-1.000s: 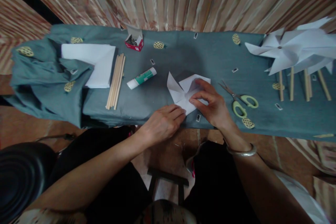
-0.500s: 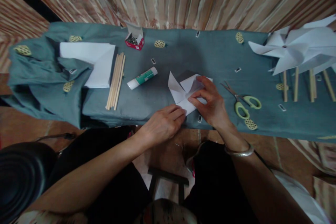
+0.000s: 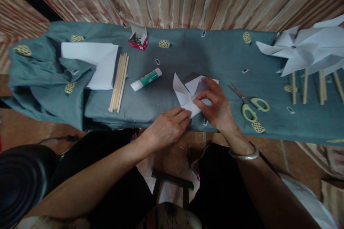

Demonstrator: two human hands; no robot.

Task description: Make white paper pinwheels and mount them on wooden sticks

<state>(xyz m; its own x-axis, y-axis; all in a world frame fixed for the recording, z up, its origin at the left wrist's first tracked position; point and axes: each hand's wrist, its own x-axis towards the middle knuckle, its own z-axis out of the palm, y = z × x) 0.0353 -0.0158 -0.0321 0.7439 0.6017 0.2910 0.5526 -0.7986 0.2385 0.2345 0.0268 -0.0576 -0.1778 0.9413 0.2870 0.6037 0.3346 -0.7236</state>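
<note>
We see a folded piece of white paper [image 3: 188, 96] near the front edge of the blue-green cloth [image 3: 225, 53], around the middle of the table's length. It looks like a pinwheel in part: a pointed blade stands out toward eleven o'clock, a V-shaped gap opens beside it, and a broader panel spreads toward one o'clock, with a crease running in to the centre. The white is plain, greyed by shadow where the folds lift. From seven o'clock the left hand [image 3: 170, 125] lies low against it, fingers close together and their tips resting on the paper's near edge; whether they pinch it or only press it down, we cannot tell, as the underside is hidden. From between three and four o'clock comes the right hand [image 3: 216, 105], a silver bangle [image 3: 245, 155] at its wrist. Its digits are drawn in on the paper, clamped on a lifted fold, with the lower tips meeting close to the centre and one finger reaching over the far part of the flap. Around the paper we find green-handled scissors [image 3: 247, 103] at three o'clock, a glue stick [image 3: 146, 78] between nine and ten, a row of wooden sticks [image 3: 118, 82] farther off at nine, and a small red box [image 3: 138, 41] of metal pieces between ten and eleven.
</note>
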